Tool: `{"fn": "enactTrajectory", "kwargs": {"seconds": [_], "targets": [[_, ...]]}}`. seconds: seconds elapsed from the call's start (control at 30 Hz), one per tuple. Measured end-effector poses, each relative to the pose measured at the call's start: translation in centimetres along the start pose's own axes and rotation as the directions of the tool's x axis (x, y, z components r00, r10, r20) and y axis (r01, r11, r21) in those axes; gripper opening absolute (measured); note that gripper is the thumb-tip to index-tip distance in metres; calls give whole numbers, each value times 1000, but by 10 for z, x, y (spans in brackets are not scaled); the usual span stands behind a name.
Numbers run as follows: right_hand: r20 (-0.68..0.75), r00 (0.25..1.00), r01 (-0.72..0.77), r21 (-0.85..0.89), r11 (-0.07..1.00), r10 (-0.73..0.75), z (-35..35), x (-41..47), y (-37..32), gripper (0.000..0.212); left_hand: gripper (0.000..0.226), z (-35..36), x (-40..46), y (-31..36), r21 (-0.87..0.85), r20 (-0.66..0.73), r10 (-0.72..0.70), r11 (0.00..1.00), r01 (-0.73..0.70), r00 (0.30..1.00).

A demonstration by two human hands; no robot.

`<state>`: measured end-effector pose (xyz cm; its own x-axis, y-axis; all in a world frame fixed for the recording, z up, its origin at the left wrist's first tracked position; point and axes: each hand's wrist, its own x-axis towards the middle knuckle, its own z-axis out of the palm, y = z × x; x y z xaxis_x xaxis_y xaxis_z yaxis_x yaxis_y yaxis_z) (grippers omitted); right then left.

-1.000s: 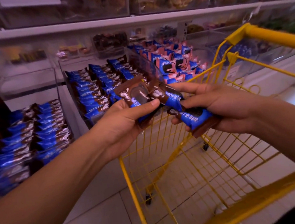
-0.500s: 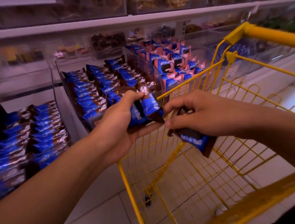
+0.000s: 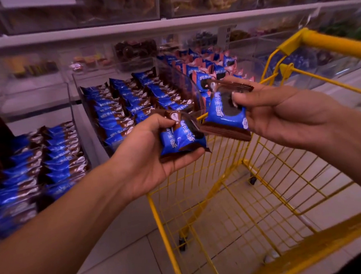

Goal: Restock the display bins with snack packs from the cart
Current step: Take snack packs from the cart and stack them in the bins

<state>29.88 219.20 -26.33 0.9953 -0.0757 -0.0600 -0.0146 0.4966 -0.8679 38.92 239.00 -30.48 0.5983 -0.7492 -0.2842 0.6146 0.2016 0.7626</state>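
Glossy blue-and-brown film wrappers (image 3: pixel 180 136) catch the light in the left hand (image 3: pixel 153 159), and the pack (image 3: pixel 224 113) pinched in the right hand (image 3: pixel 282 114) shines just the same. Under both hands, the cart (image 3: pixel 235 197) is yellow-coated metal wire, smooth. Beyond the left hand, a clear hard-plastic bin (image 3: pixel 179 82), and below, pale glossy floor tiles (image 3: pixel 120 262).

Two bare forearms, no sleeves, watch or rings; left grip (image 3: pixel 155 158), right grip (image 3: pixel 282 114).
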Motion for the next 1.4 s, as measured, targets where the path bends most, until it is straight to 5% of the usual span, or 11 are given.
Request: {"fn": "enactTrajectory", "kwargs": {"seconds": [0.1, 0.23, 0.4, 0.6, 0.73, 0.97, 1.17, 1.23, 1.4], "targets": [[11, 999, 45, -10, 999, -45, 3, 4, 13, 46, 42, 2, -1, 0, 55, 35, -6, 998, 4, 999], [-96, 984, 119, -281, 952, -151, 8, 7, 29, 33, 60, 1, -5, -2, 195, 100, 25, 980, -44, 995], [-36, 971, 201, -418, 886, -237, 7, 6, 33, 30, 48, 0, -6, -11, 392, 104, 132, 906, -163, 986], [108, 985, 170, -702, 692, -133, 4, -1, 23, 77, 79, -4, -7, -5, 504, 120, 179, 836, -215, 976], [258, 964, 169, -777, 606, 62, 9, -8, 24, 101, 101, -7, -12, -4, 693, 161, 110, 695, -191, 981], [257, 952, 77, -728, 681, 166, 8, -7, 26, 79, 103, -5, -10, -7, 468, 159, 64, 873, -133, 985], [96, 984, 180, -523, 833, -153, 12, 2, 29, 71, 65, 8, -10, -3, 334, 61, 231, 912, -238, 971], [59, 965, 243, -574, 782, -257, 17, 3, 36, 75, 55, 14, -13, -3, 303, 62, 190, 932, -200, 980], [185, 929, 314, -853, 417, -322, 28, -1, 43, 78, 68, 18, -18, -10, 110, -16, 159, 982, -157, 987]]}}
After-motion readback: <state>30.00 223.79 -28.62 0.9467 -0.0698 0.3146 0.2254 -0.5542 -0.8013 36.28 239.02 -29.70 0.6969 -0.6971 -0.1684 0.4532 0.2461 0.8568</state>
